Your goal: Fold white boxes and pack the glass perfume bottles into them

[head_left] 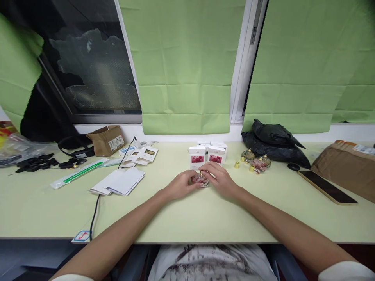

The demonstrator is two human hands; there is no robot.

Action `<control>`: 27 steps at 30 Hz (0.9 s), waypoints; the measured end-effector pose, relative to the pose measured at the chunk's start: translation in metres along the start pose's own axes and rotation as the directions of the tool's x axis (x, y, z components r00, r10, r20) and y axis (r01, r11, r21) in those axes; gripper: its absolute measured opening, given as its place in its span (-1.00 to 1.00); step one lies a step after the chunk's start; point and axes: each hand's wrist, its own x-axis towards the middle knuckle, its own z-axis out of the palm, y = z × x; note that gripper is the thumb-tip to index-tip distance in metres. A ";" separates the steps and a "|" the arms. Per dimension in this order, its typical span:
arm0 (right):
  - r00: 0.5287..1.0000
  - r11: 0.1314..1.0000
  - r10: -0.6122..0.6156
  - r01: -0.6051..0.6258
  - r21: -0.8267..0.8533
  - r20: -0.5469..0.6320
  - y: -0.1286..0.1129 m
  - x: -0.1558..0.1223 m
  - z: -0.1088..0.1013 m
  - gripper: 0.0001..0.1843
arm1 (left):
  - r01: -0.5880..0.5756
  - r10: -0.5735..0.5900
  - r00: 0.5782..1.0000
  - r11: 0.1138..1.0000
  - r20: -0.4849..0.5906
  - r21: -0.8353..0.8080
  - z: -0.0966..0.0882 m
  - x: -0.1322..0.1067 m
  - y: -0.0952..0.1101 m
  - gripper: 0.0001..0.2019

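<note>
A small round glass perfume bottle [200, 179] with pinkish contents and a gold neck sits low over the table between my hands. Around its left side, the thumb and fingers of my left hand [182, 185] are closed. The fingers of my right hand [220, 178] are bent over the gold top, pinching there; the fingertips partly cover it. Just behind stand several white boxes [197, 152], the front ones printed with pink flowers. To the right, a loose gold cap [236, 164] stands near several similar glass bottles [259, 164].
On the left lie white folded cards [118, 181], a green-and-white packet [83, 171], a cable and an open cardboard box [107, 141]. Black plastic bags [272, 142], a phone [326, 187] and a brown parcel [345, 168] are on the right. Green curtains hang behind.
</note>
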 end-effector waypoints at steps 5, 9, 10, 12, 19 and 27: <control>1.000 1.000 0.001 -0.001 -0.001 0.007 0.003 -0.001 0.001 -0.73 | 0.000 0.000 1.000 1.000 0.002 -0.010 0.000 -0.001 0.000 -0.71; 1.000 1.000 0.006 -0.006 0.019 0.006 0.004 -0.001 0.001 -0.73 | 0.002 -0.002 1.000 1.000 0.003 -0.003 0.000 0.000 -0.001 -0.70; 1.000 1.000 0.008 -0.008 0.026 0.006 0.004 -0.001 0.001 -0.74 | 0.002 -0.002 1.000 1.000 0.002 -0.003 0.000 0.000 -0.001 -0.69; 1.000 0.999 0.013 -0.013 0.038 0.006 0.005 -0.001 0.000 -0.75 | 0.001 -0.001 1.000 1.000 0.002 -0.001 0.000 0.000 -0.001 -0.68; 1.000 0.998 0.020 -0.020 0.060 0.005 0.006 0.001 -0.001 -0.78 | -0.005 0.005 1.000 1.000 -0.003 -0.016 0.000 0.000 -0.002 -0.66; 0.997 0.999 -0.038 0.037 0.016 0.061 0.008 0.007 -0.007 -0.76 | -0.011 0.011 1.000 1.000 0.001 -0.006 0.000 0.001 -0.002 -0.66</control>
